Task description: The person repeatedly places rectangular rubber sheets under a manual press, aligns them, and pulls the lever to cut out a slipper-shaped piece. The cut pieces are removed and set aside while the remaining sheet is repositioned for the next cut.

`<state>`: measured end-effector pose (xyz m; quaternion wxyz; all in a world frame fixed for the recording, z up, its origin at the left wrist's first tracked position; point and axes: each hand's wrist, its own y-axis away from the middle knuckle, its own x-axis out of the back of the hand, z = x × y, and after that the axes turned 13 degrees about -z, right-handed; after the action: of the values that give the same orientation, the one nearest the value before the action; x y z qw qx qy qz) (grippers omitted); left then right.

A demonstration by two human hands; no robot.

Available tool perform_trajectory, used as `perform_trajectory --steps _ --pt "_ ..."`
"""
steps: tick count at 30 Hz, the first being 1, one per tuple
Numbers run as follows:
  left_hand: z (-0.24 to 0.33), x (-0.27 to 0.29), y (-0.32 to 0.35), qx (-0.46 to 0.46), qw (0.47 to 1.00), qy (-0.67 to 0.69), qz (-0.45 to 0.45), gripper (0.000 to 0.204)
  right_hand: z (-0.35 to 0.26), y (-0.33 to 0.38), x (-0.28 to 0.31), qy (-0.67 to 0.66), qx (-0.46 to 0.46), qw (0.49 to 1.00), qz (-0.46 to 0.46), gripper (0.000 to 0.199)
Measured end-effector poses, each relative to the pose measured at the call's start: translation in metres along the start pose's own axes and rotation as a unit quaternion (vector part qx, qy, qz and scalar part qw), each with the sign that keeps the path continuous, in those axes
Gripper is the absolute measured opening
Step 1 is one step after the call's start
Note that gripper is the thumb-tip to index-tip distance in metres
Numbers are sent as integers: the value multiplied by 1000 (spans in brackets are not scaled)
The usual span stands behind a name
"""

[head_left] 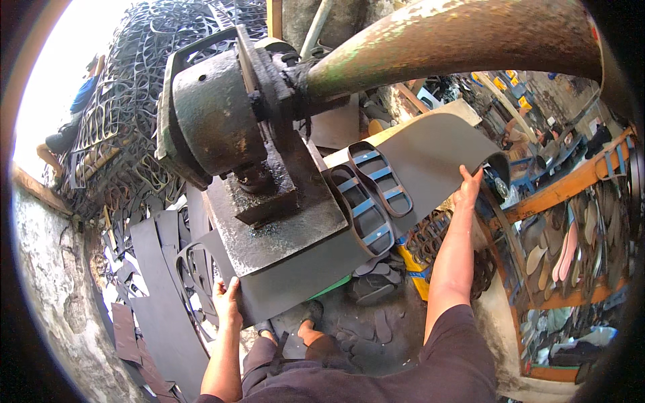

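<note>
A long dark grey rubber-like sheet (pixel 430 161) lies beneath the square metal plate of a press (pixel 295 235) and sticks out on both sides. My left hand (pixel 228 302) grips its near left edge, thumb on top and the other fingers mostly hidden. At its right end, my right hand (pixel 468 188) holds the edge where the sheet curls down. Two sole-shaped cutting dies with blue crossbars rest on the sheet right of the plate: a nearer die (pixel 356 208) and a farther die (pixel 381 178). The nearer one sits close against the plate.
A thick rusty pipe arm (pixel 457 40) crosses above. Cut-out sheet scraps (pixel 134 87) pile high at the far left; dark strips (pixel 161 269) lean below them. Sole-shaped pieces (pixel 373 285) lie on the floor. A wooden rack (pixel 564 181) with hanging soles stands right. Another person's arm (pixel 50 158) shows far left.
</note>
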<state>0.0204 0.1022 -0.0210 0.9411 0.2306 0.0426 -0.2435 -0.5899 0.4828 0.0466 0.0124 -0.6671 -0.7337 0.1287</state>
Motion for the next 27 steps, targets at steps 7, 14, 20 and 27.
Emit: perform_trajectory --steps 7,14,20,27 --pt "-29 5 5 -13 1000 -13 10 43 -45 33 -56 -50 92 992 -68 79" --pt "-19 -11 11 -71 996 28 -35 36 96 -8 40 141 -238 961 28 83" --pt "-3 -10 19 -16 998 63 2 25 114 31 6 110 -226 967 -49 92" --pt "-18 -4 -48 -30 999 -17 11 32 26 116 -128 364 -23 905 -219 66"
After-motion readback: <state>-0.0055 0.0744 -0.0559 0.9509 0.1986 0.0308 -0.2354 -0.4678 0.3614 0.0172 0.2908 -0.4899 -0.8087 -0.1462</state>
